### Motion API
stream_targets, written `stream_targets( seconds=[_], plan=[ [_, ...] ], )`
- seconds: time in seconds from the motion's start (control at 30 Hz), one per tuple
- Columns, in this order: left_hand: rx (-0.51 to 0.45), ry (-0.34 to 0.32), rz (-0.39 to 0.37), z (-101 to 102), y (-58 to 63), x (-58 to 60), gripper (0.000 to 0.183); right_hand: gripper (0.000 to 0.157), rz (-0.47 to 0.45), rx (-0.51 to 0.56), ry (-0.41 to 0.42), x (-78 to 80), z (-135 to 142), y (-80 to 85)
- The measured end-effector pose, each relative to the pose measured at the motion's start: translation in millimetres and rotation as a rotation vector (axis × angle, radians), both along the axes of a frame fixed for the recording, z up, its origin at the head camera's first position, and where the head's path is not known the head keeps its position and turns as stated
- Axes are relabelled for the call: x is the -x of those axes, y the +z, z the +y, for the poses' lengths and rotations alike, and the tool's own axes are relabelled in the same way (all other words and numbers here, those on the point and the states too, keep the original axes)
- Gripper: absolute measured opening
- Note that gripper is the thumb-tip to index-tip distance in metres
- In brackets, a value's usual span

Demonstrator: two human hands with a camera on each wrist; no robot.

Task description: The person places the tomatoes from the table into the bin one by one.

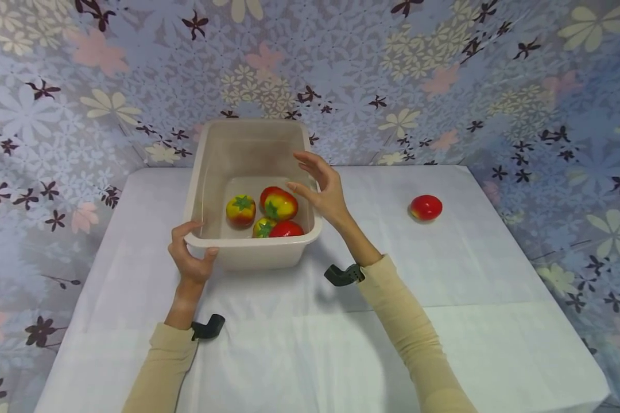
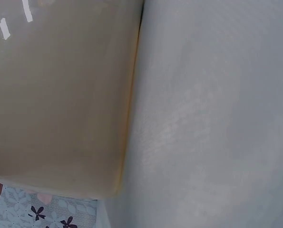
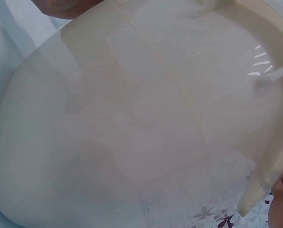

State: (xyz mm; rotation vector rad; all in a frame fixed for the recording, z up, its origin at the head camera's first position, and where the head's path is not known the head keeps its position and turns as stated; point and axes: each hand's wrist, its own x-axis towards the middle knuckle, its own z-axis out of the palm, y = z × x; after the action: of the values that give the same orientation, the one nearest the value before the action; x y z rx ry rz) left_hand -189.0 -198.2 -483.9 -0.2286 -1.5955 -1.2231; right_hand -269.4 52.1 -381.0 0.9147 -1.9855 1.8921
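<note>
A beige plastic bin stands at the back of the table and holds several glossy red-and-yellow fruits, some with green star-shaped tops, such as the one on the left. At the bin's near left corner my left hand grips the rim, thumb on the front and fingers over the left side. My right hand is over the right rim, fingers and thumb spread apart above the inside; nothing shows between them. In the left wrist view the bin's wall fills the left side. The right wrist view is mostly the bin's wall.
Another red fruit lies on the white tablecloth to the right of the bin. Flowered fabric hangs behind the table and along both sides. Each wrist carries a dark camera mount, like the one on the right wrist.
</note>
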Motion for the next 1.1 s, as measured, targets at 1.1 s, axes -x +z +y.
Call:
stream_targets(
  seconds=[1.1],
  plan=[
    [0.017, 0.046, 0.000, 8.3, -3.6, -13.8, 0.093, 0.051, 0.040, -0.029, -0.103, -1.1, 52.5, -5.9]
  ],
)
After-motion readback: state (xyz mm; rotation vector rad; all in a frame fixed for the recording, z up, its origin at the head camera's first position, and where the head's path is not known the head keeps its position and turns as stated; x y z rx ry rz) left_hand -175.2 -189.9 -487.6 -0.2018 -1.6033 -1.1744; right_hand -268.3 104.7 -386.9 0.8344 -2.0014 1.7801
